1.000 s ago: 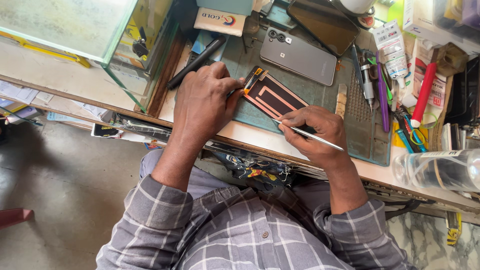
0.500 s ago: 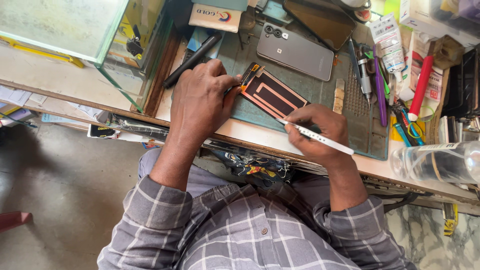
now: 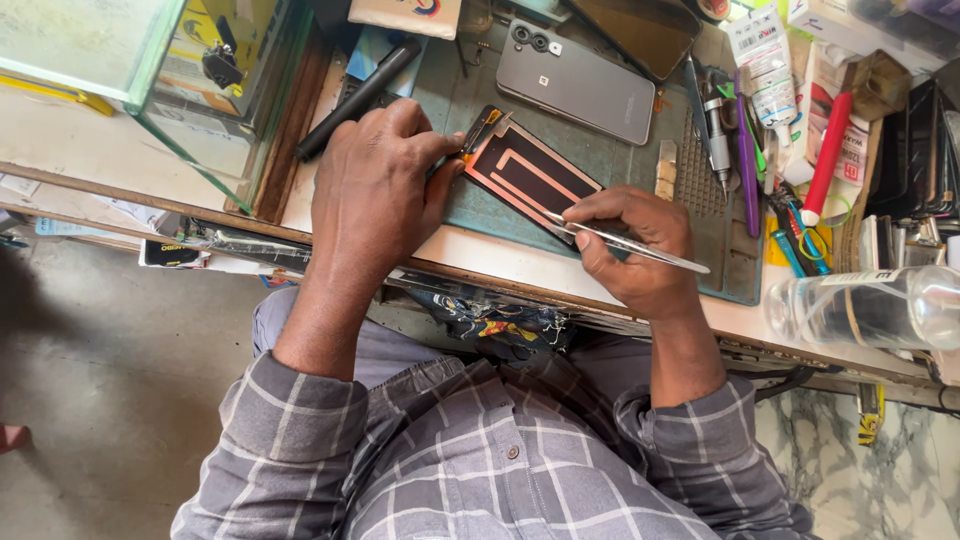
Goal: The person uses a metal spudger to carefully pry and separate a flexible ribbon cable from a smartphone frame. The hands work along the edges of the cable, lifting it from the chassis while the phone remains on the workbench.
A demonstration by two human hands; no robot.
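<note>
Right hand (image 3: 635, 250) shifted left, pinching tweezers (image 3: 630, 243) on phone panel (image 3: 530, 178), left hand (image 3: 375, 185) pressing panel's edge

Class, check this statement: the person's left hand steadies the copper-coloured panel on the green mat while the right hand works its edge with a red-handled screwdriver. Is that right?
Not quite. The head view shows the right hand holding slim metal tweezers, not a red-handled screwdriver. The rest stands: the left hand steadies the copper-coloured panel on the green mat.

Your wooden workbench (image 3: 520, 262) carries a green work mat (image 3: 620, 150), a clear plastic bottle (image 3: 880, 308) lying down, and what looks like a glass case (image 3: 150, 70).
</note>
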